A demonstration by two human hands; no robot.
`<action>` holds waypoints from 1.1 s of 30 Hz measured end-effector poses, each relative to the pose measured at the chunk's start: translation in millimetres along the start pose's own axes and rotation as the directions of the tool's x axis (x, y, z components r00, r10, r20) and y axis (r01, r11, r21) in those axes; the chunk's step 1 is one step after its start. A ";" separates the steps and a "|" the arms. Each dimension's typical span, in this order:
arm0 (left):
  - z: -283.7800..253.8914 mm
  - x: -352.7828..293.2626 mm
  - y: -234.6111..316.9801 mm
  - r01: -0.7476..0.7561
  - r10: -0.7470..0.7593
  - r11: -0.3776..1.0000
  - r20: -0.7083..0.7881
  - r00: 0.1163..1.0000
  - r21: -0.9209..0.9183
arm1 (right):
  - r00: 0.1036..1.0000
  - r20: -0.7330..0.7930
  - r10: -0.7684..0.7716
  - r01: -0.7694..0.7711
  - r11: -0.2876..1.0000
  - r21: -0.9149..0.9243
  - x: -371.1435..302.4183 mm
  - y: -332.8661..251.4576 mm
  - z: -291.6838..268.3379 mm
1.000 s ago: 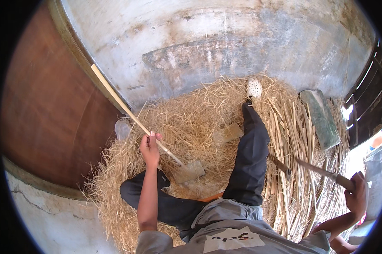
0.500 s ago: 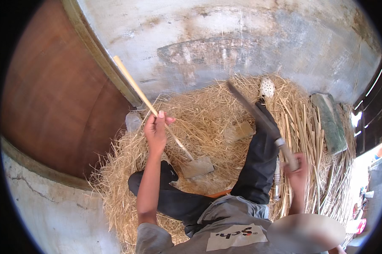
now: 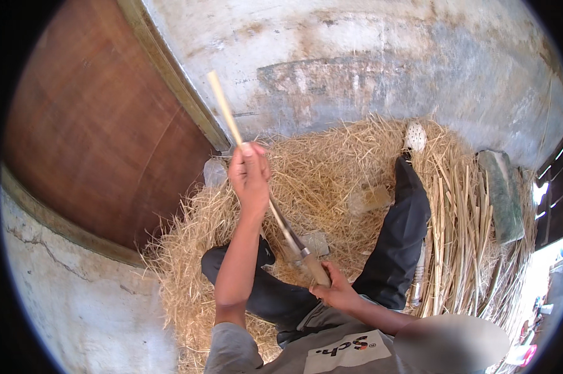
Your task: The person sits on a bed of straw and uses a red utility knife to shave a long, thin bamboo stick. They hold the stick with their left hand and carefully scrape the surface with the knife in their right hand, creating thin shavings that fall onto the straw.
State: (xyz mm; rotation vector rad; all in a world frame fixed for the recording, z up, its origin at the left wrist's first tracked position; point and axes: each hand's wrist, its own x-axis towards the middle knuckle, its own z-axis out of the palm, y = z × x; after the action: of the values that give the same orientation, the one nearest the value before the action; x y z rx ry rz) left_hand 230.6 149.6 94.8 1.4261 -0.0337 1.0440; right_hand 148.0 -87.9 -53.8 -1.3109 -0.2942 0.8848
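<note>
My left hand (image 3: 250,179) is closed around a pale bamboo stick (image 3: 225,109), which slants up and to the left toward the wall. The stick's lower part runs down toward my lap. My right hand (image 3: 335,289) grips the wooden handle of a long knife (image 3: 316,268) with a metal collar. Its dark blade lies along the lower part of the stick; whether the edge touches it, I cannot tell. A flat grey block (image 3: 317,242) shows just beyond the blade, partly hidden by it.
Straw shavings (image 3: 319,162) cover the floor around my dark-trousered legs. To the right lies a pile of split bamboo strips (image 3: 459,237), beside a green slab (image 3: 503,196). A bottle (image 3: 418,277) stands by my right leg. A brown door panel (image 3: 100,124) bounds the left.
My right hand has swung the knife from the right side inward and down, bringing the blade alongside the stick. My left hand and the stick appear slightly shifted; the whole view has shifted too.
</note>
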 end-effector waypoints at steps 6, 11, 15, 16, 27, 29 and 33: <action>-11.2 -5.0 -9.3 0.034 -0.025 0.972 0.040 0.999 -0.231 | 0.993 -0.074 -0.088 0.084 0.995 -0.056 27.3 37.0 -35.3; -19.1 -11.3 -31.0 0.125 -0.096 0.968 0.139 0.986 -0.219 | 0.994 -0.112 0.017 -0.026 0.996 -0.080 43.6 42.1 -52.8; -14.8 -23.8 -46.9 0.152 -0.125 0.976 0.168 0.978 -0.158 | 0.947 -0.126 0.296 -0.314 0.936 -0.158 73.9 72.1 -71.3; -15.9 -24.2 -42.3 0.136 -0.115 0.982 0.152 0.982 -0.134 | 0.921 -0.143 0.364 -0.387 0.896 -0.215 82.2 89.4 -77.2; -19.9 4.1 16.2 -0.080 0.090 0.988 0.078 0.993 -0.129 | 0.798 -0.095 0.596 -0.601 0.798 -0.046 107.5 172.0 -91.0; -23.9 0.2 9.5 -0.081 0.085 0.989 0.025 0.996 -0.122 | 0.781 -0.082 0.619 -0.621 0.784 -0.009 106.4 166.4 -89.8; -30.3 2.7 1.9 -0.070 0.069 0.996 -0.019 0.997 -0.063 | 0.799 -0.094 0.593 -0.598 0.801 -0.029 87.0 130.2 -90.5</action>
State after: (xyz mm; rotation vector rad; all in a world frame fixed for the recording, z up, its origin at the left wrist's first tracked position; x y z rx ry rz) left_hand 214.3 175.1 91.2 1.3669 -0.1039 1.1028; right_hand 211.9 -91.2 -223.0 -1.5185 0.1817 1.3567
